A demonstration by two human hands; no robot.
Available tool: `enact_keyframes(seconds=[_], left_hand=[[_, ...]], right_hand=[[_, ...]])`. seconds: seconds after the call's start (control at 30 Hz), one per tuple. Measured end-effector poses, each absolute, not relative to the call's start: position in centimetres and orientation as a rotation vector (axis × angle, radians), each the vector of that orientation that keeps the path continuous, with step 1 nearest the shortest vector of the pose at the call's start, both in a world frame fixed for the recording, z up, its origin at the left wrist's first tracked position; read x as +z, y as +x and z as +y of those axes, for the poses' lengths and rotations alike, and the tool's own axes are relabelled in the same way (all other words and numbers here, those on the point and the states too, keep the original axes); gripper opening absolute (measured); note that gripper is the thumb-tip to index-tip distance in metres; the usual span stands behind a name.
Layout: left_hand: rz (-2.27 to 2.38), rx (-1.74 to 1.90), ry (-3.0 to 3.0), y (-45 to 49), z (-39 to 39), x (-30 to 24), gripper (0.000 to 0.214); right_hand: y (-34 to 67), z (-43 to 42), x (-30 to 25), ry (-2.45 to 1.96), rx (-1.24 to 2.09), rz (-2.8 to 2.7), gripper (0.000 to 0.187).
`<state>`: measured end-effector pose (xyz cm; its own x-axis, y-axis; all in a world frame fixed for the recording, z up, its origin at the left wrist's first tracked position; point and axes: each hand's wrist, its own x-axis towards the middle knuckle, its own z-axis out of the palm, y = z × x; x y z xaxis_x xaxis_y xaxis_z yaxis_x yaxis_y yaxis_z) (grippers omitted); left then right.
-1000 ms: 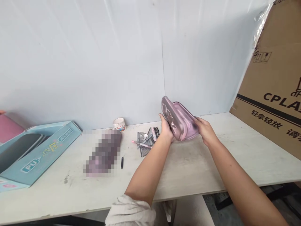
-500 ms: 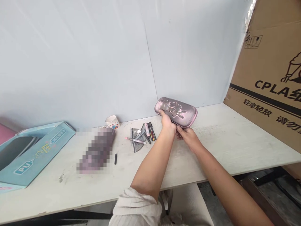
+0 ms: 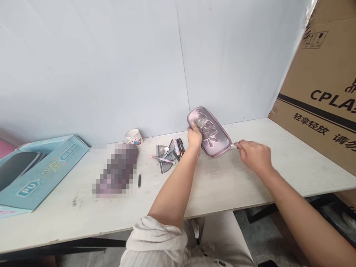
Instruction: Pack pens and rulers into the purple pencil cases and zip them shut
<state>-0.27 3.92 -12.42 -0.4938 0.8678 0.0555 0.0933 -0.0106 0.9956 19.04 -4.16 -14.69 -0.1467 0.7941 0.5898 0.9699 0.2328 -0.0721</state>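
Observation:
A shiny pinkish-purple pencil case [image 3: 219, 140] with a raised cartoon figure is held tilted above the table. My left hand [image 3: 194, 136] grips its left lower edge, the thumb lying on the front face. At the lower right corner, my right hand [image 3: 254, 154] is closed in a pinch on the zipper pull [image 3: 233, 145], a small light piece of which shows between case and fingers. Left of my left forearm lie a transparent protractor and rulers [image 3: 164, 168], a pink-tipped pen [image 3: 164, 160] and several markers [image 3: 177, 147].
A second purple case [image 3: 122, 170], blurred by pixels, lies left of a short black stick [image 3: 139, 180]. Behind it stands a paper cup [image 3: 134, 136]. An open blue box [image 3: 47, 178] is at the left; a large cardboard carton [image 3: 319, 85] stands at the right.
My right hand has moved right and up from beneath the case to its right corner. The case has turned, its right end now lower. The view has shifted slightly.

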Motion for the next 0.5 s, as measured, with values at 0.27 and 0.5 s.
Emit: enact_keyframes(seconds=[0.27, 0.5], left_hand=[[1.201, 1.047, 1.717, 3.5, -0.7, -11.7, 0.046], [0.764, 0.717, 2.063, 4.3, -3.9, -10.2, 0.034]], right_hand=[[26.2, 0.2, -10.0, -1.746, -0.132, -1.816, 0.023], [24.8, 1.4, -6.6, -1.393, 0.496, -2.417, 0.025]])
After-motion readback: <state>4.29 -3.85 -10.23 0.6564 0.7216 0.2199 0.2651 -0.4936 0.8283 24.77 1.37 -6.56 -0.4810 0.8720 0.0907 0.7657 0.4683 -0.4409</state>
